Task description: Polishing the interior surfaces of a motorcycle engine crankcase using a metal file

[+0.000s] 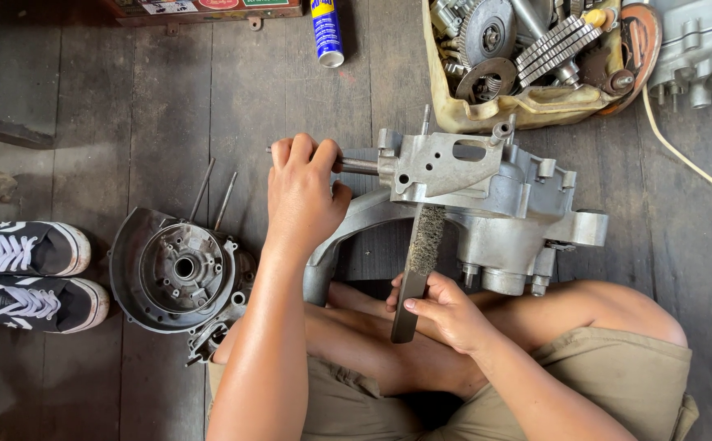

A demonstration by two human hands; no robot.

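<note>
Two hands are at work on a grey metal engine casing (495, 192) that sits at the centre of the frame, resting on a dark wooden floor (127, 122) just above your crossed bare legs. Your left hand (303, 192), left of the casing, is closed in a fist around a steel shaft (360, 166) that sticks out sideways from the casing's upper left corner. Your right hand (446, 310), below the casing and near the middle of the frame, is wrapped around the dark handle of a wire brush (419, 261). The brush stands nearly upright in the picture, and its bristled end lies against the casing's lower left face, so the casing sits above your right hand and to the right of your left.

At the left edge of the frame lies a pair of black and white sneakers (29, 273). Between them and your left forearm rests a round, dark engine cover (176, 269). A blue and yellow spray can (326, 33) lies at the top centre. At the upper right, a worn yellowish tub (527, 102) holds gears and other metal parts.
</note>
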